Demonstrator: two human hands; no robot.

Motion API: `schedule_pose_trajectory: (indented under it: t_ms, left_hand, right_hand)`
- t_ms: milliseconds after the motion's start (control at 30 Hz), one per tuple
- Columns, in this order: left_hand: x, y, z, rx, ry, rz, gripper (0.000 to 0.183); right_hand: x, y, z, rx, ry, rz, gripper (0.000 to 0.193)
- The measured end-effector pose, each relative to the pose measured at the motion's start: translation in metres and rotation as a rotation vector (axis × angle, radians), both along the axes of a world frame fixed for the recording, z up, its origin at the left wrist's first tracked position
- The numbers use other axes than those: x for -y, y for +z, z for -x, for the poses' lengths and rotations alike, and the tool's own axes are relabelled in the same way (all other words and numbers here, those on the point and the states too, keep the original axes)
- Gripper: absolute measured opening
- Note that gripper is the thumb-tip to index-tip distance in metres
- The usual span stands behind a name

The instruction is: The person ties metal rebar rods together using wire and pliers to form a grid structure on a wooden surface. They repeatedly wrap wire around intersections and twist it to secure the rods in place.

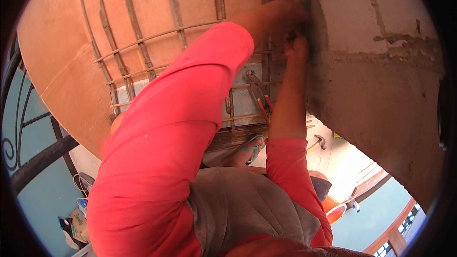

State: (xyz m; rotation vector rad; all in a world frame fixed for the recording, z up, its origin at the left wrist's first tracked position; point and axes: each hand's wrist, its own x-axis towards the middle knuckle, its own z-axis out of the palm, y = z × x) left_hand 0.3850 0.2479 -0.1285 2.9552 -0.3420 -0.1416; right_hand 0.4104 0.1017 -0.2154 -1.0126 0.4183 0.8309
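A grid of thin brown rods (pixel 136 26) lies against an orange-brown panel (pixel 57 43). My left arm, in a red sleeve, stretches across to the grid's right side, beside a grey wall. There my left hand (pixel 284 15) is smeared by motion, and its fingers are not clear. Just below it my right hand (pixel 297 46) is raised with the fingers closed near a dark upright rod. What those fingers hold, if anything, is too dark to make out. Pincers (pixel 257 90) with orange and red handles rest on the grid's lower part, left of my right forearm.
A rough grey concrete wall (pixel 376 85) rises close on the right. My foot in a green-strapped flip-flop (pixel 257 148) stands below the grid. A hammer (pixel 320 142) lies on the pale floor, with an orange bucket (pixel 336 213) further down. Black metal railing (pixel 40 164) runs at left.
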Motion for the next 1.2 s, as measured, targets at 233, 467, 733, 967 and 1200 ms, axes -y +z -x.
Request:
schedule_pose_trajectory:
  t_ms: [233, 467, 733, 967, 1200]
  left_hand:
    - [0.06, 0.007, 0.08, 0.448, 0.386, 0.084, 0.058]
    - [0.081, 0.032, 0.167, 0.274, 0.461, 0.249, 0.053]
    - [0.043, 0.078, 0.258, -0.067, 0.641, 0.791, 0.055]
    - [0.014, 0.068, 0.351, 0.099, 1.002, 1.353, 0.04]
    - [-0.005, 0.028, 0.41, 0.147, 1.162, 1.544, 0.042]
  right_hand:
    - [-0.008, 0.023, 0.014, 0.404, 0.339, 0.508, 0.025]
    - [0.06, 0.053, 0.03, 0.441, 0.536, 0.658, 0.026]
    - [0.073, 0.154, 0.192, 0.669, 0.742, 0.403, 0.022]
    - [0.023, 0.178, 0.257, 0.947, 1.0, 0.398, 0.028]
    - [-0.008, 0.135, 0.305, 1.038, 1.021, 0.371, 0.029]
